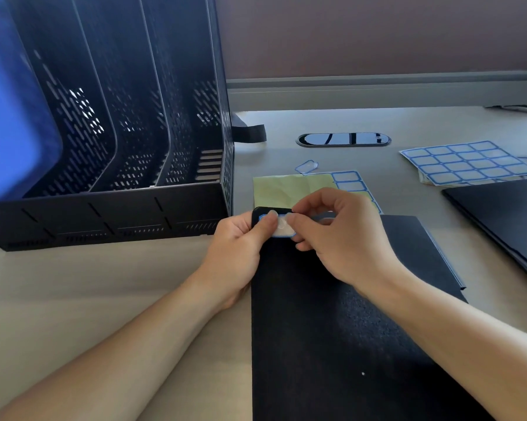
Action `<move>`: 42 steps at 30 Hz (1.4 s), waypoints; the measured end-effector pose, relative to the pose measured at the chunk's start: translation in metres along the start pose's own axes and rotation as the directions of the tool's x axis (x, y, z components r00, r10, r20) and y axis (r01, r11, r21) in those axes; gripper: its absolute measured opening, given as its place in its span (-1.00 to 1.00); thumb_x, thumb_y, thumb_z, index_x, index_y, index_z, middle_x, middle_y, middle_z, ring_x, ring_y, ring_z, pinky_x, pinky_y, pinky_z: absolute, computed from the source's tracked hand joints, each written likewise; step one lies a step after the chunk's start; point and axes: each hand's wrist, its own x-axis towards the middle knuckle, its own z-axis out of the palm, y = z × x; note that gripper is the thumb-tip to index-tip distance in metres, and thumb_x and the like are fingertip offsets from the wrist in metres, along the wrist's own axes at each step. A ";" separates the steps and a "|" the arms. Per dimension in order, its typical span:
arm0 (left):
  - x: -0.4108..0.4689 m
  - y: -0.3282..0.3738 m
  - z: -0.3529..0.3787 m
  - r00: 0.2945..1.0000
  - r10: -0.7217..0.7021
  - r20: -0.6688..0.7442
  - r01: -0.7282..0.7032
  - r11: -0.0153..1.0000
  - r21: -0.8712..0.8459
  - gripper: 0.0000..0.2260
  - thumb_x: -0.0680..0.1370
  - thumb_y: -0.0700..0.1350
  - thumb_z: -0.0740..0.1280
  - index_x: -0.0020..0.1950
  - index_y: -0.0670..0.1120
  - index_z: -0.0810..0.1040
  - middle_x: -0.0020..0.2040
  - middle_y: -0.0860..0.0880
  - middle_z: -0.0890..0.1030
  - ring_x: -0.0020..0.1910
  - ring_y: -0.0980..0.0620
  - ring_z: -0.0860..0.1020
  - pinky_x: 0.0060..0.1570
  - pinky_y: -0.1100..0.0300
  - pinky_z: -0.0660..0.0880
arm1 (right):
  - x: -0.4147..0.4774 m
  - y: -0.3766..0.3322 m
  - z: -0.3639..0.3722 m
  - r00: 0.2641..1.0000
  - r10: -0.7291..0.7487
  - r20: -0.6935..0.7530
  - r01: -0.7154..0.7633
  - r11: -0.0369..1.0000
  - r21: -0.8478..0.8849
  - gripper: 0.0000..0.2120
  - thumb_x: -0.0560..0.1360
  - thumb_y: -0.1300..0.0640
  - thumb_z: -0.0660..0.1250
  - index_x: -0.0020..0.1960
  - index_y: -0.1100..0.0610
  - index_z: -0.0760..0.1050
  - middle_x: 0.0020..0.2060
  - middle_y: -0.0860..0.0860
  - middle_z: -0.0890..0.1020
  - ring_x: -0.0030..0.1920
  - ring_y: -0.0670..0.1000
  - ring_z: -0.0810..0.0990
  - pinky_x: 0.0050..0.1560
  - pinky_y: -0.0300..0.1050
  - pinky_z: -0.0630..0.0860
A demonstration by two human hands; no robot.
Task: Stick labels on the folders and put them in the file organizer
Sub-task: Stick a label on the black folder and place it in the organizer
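A black folder point(323, 329) lies on the desk in front of me, its far left corner raised. My left hand point(241, 238) grips that corner, thumb on top of a white label with a blue border point(282, 229). My right hand point(332, 235) pinches the label's right side with curled fingers against the folder's top edge. Behind the hands lies a mostly peeled label sheet point(289, 188) with yellow-green backing and a few blue-bordered labels at its right. The black perforated file organizer point(119, 165) stands at the left, and its slots show no folders.
A full sheet of blue-bordered labels point(465, 162) lies at the right rear on other sheets. Another black folder point(505, 214) lies at the right edge. A loose curled label point(306, 167) and an oval cable grommet point(344, 139) sit mid-desk. A partition wall runs behind.
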 end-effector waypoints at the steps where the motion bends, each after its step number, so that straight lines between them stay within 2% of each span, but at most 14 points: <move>1: 0.000 -0.001 0.000 1.000 0.011 -0.004 -0.011 1.000 0.013 -0.69 0.64 -0.15 0.24 -0.21 -0.09 0.70 -0.21 -0.20 0.65 -0.20 -0.11 0.58 -0.12 0.04 0.51 | 0.001 0.000 -0.002 1.000 0.007 0.002 -0.007 1.000 -0.003 -0.92 0.49 0.16 0.46 -0.17 0.06 0.60 -0.38 -0.07 0.69 -0.42 -0.11 0.67 -0.25 -0.16 0.64; 4: 0.000 -0.002 0.001 0.999 0.043 -0.018 -0.041 0.997 0.068 -0.68 0.65 -0.15 0.23 -0.20 -0.05 0.71 -0.20 -0.15 0.67 -0.15 -0.10 0.59 -0.04 -0.04 0.49 | 0.003 -0.001 -0.006 0.999 0.031 0.028 -0.030 0.999 -0.035 -0.91 0.50 0.16 0.44 -0.18 0.06 0.61 -0.40 -0.05 0.69 -0.45 -0.11 0.65 -0.31 -0.26 0.58; 8: -0.001 -0.001 0.001 0.998 0.043 -0.049 -0.039 0.996 0.080 -0.68 0.63 -0.04 0.29 -0.27 -0.11 0.65 -0.23 -0.19 0.59 -0.17 -0.14 0.52 -0.08 -0.10 0.44 | 0.003 -0.001 -0.005 0.999 0.025 0.042 -0.024 1.000 -0.018 -0.91 0.50 0.19 0.44 -0.18 0.07 0.61 -0.39 -0.04 0.69 -0.39 -0.07 0.68 -0.16 -0.07 0.68; 11: 0.000 0.001 0.001 0.996 0.065 -0.059 -0.060 0.994 0.087 -0.35 0.44 0.25 0.39 -0.14 -0.41 0.44 -0.19 -0.18 0.47 -0.19 -0.15 0.38 -0.18 -0.08 0.32 | 0.003 0.000 -0.004 0.999 0.014 0.045 -0.014 1.000 -0.013 -0.92 0.49 0.20 0.44 -0.17 0.07 0.59 -0.39 -0.04 0.69 -0.36 -0.04 0.70 -0.13 0.06 0.69; 13: 0.001 0.000 0.000 0.993 0.085 -0.078 -0.077 0.992 0.095 -0.28 0.37 0.28 0.39 -0.08 -0.44 0.42 -0.16 -0.18 0.47 -0.17 -0.14 0.38 -0.16 -0.08 0.32 | 0.003 0.000 -0.004 0.999 0.016 0.050 -0.015 1.000 -0.017 -0.92 0.49 0.20 0.45 -0.16 0.08 0.59 -0.39 -0.02 0.69 -0.37 -0.03 0.70 -0.13 0.10 0.68; 17: -0.001 0.001 0.002 0.989 0.118 -0.093 -0.108 0.988 0.106 -0.49 0.50 0.14 0.35 -0.11 -0.37 0.52 -0.19 -0.23 0.51 -0.19 -0.15 0.42 -0.15 -0.08 0.37 | 0.004 -0.004 -0.006 0.999 -0.021 0.043 0.024 0.997 -0.067 -0.91 0.48 0.12 0.47 -0.17 0.04 0.58 -0.36 -0.06 0.69 -0.38 -0.09 0.67 -0.26 -0.10 0.65; 20: -0.001 -0.001 0.001 0.984 0.150 -0.095 -0.139 0.984 0.113 -0.64 0.63 -0.02 0.28 -0.14 -0.33 0.56 -0.21 -0.23 0.55 -0.20 -0.13 0.45 -0.16 -0.06 0.39 | 0.009 -0.006 -0.016 0.984 -0.180 0.006 0.171 0.924 -0.343 -0.87 0.45 -0.06 0.47 -0.08 -0.06 0.57 -0.25 -0.20 0.62 -0.21 -0.21 0.59 -0.18 -0.42 0.46; 22: -0.001 -0.001 -0.001 0.978 0.193 -0.079 -0.180 0.972 0.153 -0.66 0.63 -0.01 0.27 -0.14 -0.27 0.59 -0.22 -0.22 0.57 -0.20 -0.12 0.48 -0.16 -0.03 0.42 | 0.013 -0.005 -0.020 0.974 -0.210 0.088 0.225 0.830 -0.511 -0.68 0.44 -0.22 0.41 0.12 -0.10 0.55 0.01 -0.24 0.57 0.06 -0.18 0.51 0.12 -0.28 0.39; 24: 0.000 -0.001 -0.003 0.967 0.251 -0.055 -0.234 0.949 0.213 -0.66 0.60 0.03 0.27 -0.14 -0.21 0.62 -0.23 -0.21 0.58 -0.21 -0.09 0.48 -0.18 -0.02 0.43 | 0.015 -0.006 -0.020 0.977 -0.106 0.185 0.190 0.831 -0.523 -0.51 0.40 -0.38 0.28 0.22 -0.15 0.51 0.14 -0.25 0.56 0.25 -0.10 0.47 0.34 -0.02 0.35; 29: 0.002 -0.002 -0.006 0.944 0.330 0.000 -0.316 0.904 0.288 -0.52 0.57 0.15 0.25 -0.10 -0.31 0.59 -0.24 -0.46 0.51 -0.23 -0.12 0.44 -0.23 -0.32 0.45 | 0.015 -0.004 -0.014 0.953 -0.100 0.287 0.217 0.884 -0.413 -0.40 0.29 -0.56 0.05 0.02 -0.20 0.58 -0.11 -0.28 0.66 0.06 -0.15 0.59 0.26 0.07 0.43; 32: 0.001 -0.003 -0.006 0.936 0.351 0.024 -0.343 0.897 0.278 -0.45 0.61 0.12 0.24 -0.18 -0.40 0.47 -0.37 -0.38 0.45 -0.30 -0.08 0.39 -0.33 -0.19 0.41 | 0.015 -0.002 -0.014 0.957 -0.093 0.276 0.199 0.901 -0.387 -0.45 0.29 -0.54 0.11 -0.03 -0.19 0.58 -0.17 -0.21 0.67 0.01 -0.08 0.60 0.19 0.10 0.47; 34: 0.000 -0.005 -0.004 0.931 0.365 -0.002 -0.350 0.896 0.274 -0.52 0.66 0.02 0.20 -0.37 -0.25 0.34 -0.51 -0.14 0.30 -0.42 0.10 0.30 -0.45 0.07 0.28 | 0.014 0.000 -0.012 0.966 -0.095 0.239 0.187 0.897 -0.401 -0.52 0.31 -0.48 0.18 -0.05 -0.17 0.57 -0.20 -0.18 0.66 -0.03 -0.07 0.59 0.18 0.11 0.48; 36: -0.002 -0.004 -0.002 0.928 0.372 -0.030 -0.347 0.889 0.299 -0.56 0.67 -0.07 0.15 -0.41 -0.08 0.21 -0.52 0.12 0.19 -0.49 0.18 0.15 -0.49 0.27 0.11 | 0.014 0.002 -0.010 0.973 -0.099 0.206 0.172 0.912 -0.373 -0.61 0.32 -0.41 0.24 -0.09 -0.15 0.58 -0.24 -0.18 0.65 -0.07 -0.06 0.59 0.18 0.14 0.48; 42: -0.005 -0.003 -0.001 0.925 0.379 0.017 -0.362 0.867 0.343 -0.60 0.62 0.03 0.15 -0.38 -0.11 0.26 -0.50 0.11 0.21 -0.51 0.18 0.18 -0.49 0.33 0.15 | 0.020 0.003 -0.014 0.982 -0.016 0.188 0.053 0.980 -0.190 -0.78 0.31 -0.23 0.50 -0.19 -0.11 0.67 -0.28 -0.17 0.70 -0.14 -0.08 0.64 0.12 0.08 0.56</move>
